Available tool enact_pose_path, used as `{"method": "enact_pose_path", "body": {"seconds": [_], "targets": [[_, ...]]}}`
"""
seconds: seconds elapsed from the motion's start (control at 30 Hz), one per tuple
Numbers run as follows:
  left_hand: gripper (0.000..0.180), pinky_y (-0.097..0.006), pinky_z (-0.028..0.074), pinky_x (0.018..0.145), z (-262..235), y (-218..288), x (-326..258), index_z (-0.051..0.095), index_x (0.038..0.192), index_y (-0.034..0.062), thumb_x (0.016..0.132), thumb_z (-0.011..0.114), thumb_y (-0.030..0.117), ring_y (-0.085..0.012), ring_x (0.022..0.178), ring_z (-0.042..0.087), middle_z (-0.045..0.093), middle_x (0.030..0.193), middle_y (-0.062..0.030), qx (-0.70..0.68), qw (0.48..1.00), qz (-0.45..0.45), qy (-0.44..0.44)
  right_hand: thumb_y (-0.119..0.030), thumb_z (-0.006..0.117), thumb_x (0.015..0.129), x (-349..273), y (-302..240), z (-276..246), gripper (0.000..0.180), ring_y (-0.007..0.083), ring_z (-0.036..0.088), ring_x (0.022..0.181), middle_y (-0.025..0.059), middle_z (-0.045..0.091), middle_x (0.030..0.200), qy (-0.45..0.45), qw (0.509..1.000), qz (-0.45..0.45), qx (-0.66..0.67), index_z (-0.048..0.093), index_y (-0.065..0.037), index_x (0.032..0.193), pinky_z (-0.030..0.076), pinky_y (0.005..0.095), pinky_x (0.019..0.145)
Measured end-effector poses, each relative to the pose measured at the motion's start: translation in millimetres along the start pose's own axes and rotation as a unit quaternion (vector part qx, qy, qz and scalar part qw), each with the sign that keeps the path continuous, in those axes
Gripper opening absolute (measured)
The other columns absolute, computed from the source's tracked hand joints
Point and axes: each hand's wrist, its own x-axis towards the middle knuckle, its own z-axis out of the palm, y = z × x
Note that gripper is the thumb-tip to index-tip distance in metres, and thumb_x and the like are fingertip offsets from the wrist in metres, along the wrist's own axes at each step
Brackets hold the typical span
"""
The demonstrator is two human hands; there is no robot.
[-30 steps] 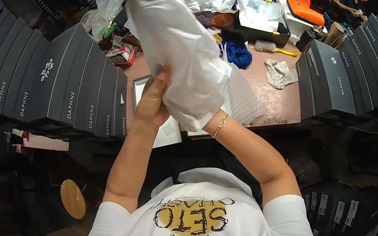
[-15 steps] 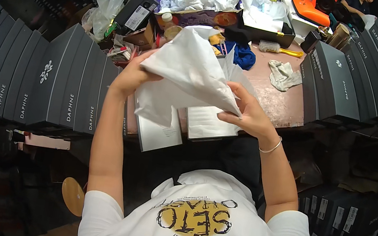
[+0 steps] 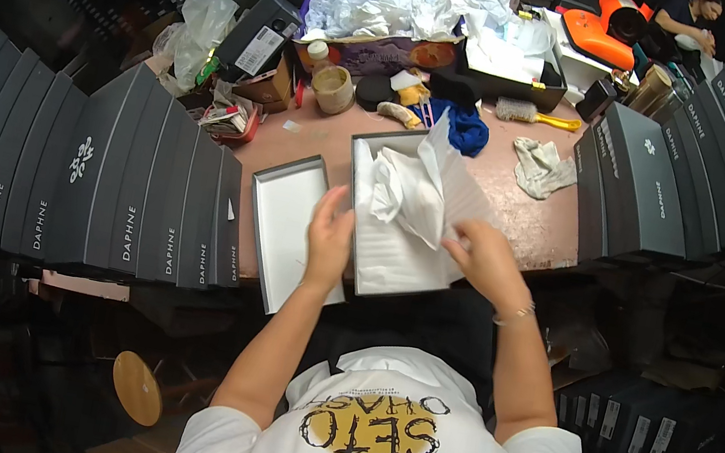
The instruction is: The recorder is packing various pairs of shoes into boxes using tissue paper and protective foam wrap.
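A dark shoe box (image 3: 358,182) stands uncovered on the pink table in front of me, lined with thin white packing sheet (image 3: 395,261). Inside it lies a bundle wrapped in white tissue paper (image 3: 413,187); its contents are hidden. My left hand (image 3: 329,235) hovers over the right side of the box lid (image 3: 284,203), beside the box's left wall, fingers stretched and holding nothing. On the other side, the fingertips of my right hand (image 3: 485,260) pinch the white paper at the box's right edge. The lid lies white inside up, left of the box.
Rows of dark shoe boxes line the left (image 3: 115,173) and the right (image 3: 649,170). Behind the box are a jar (image 3: 333,90), a blue cloth (image 3: 462,130), a yellow-handled brush (image 3: 533,114) and a white rag (image 3: 542,169). Crumpled paper and an orange device (image 3: 595,37) sit farther back, near another person (image 3: 685,21).
The white tissue held up between both hands is now down in the box as a bundle. My left hand has let go and moved right and lower; the lid and jar are uncovered.
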Motion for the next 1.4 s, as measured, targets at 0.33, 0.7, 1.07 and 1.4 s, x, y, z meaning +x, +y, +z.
{"method": "enact_pose_path", "body": {"seconds": [0.33,0.7,1.07,1.4], "targets": [[0.028,-0.051,0.046,0.067,-65.9,-67.8,-26.8,0.057,0.078,-0.0038,0.077,0.059,0.024,-0.0446,0.072,0.060,0.061,0.073,-0.0260,0.454,0.884,-0.039,-0.104,-0.033,0.060,0.088,27.7,23.6,47.4,0.070,0.0390,0.031,0.135,0.0263,0.037,0.142,0.095,0.995,-0.019,0.015,0.031,0.002,0.142,0.024,0.0441,0.112],[0.032,-0.030,0.055,0.076,-31.2,104.2,-19.1,0.053,0.115,-0.0005,0.097,0.048,0.026,-0.0173,0.092,0.065,0.065,0.103,-0.0107,-0.386,0.898,-0.079,-0.198,-0.054,0.041,0.097,41.9,0.7,47.4,0.066,0.0243,0.049,0.122,0.0133,0.056,0.125,-0.012,0.785,0.072,0.615,0.042,0.001,0.134,0.034,0.0375,0.107],[0.037,-0.057,0.020,0.109,-1.5,-10.1,-24.1,0.058,0.118,-0.0007,0.088,0.061,0.021,-0.0392,0.135,0.029,0.043,0.136,-0.0202,0.356,0.913,0.167,-0.108,-0.043,0.045,0.099,-16.2,136.4,23.9,0.054,0.0154,0.059,0.100,0.0101,0.063,0.113,0.047,0.830,0.325,0.451,0.058,0.005,0.119,0.046,0.0273,0.087],[0.049,-0.065,0.012,0.108,7.5,-24.2,-31.5,0.057,0.117,0.0045,0.081,0.068,0.036,-0.0319,0.133,0.034,0.047,0.132,-0.0153,0.468,0.813,0.210,-0.275,-0.011,0.060,0.088,80.1,-15.0,-2.0,0.035,0.0208,0.065,0.094,0.0184,0.064,0.110,0.042,0.986,-0.007,0.164,0.057,-0.001,0.122,0.049,0.0296,0.086]]}}
